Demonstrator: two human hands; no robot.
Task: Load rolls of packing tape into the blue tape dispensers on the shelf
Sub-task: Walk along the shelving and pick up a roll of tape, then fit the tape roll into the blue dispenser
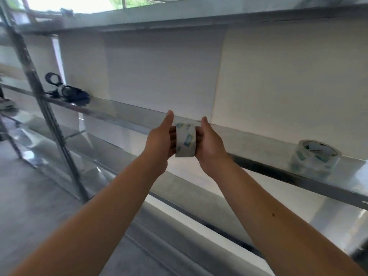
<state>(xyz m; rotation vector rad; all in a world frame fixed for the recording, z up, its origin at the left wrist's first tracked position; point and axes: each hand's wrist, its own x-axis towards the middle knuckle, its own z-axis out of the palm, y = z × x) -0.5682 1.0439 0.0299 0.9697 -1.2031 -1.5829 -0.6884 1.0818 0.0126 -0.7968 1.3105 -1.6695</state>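
Grips 1 tape roll in front of the shelf with fingers of left hand and right hand curled round it, seemingly mid-carry, and next needs a reach left to the blue dispensers, well apart.

I am gripping a tape roll between my left hand and right hand, and its clear plastic film is looking smooth and glossy over printed markings. The shelf behind it is showing as bare sheet metal, shiny enough to be reflecting light, as is the metal upright. The stacked rolls are gleaming like the same clear plastic. The back panel is looking matt white, the dispensers dark blue plastic.
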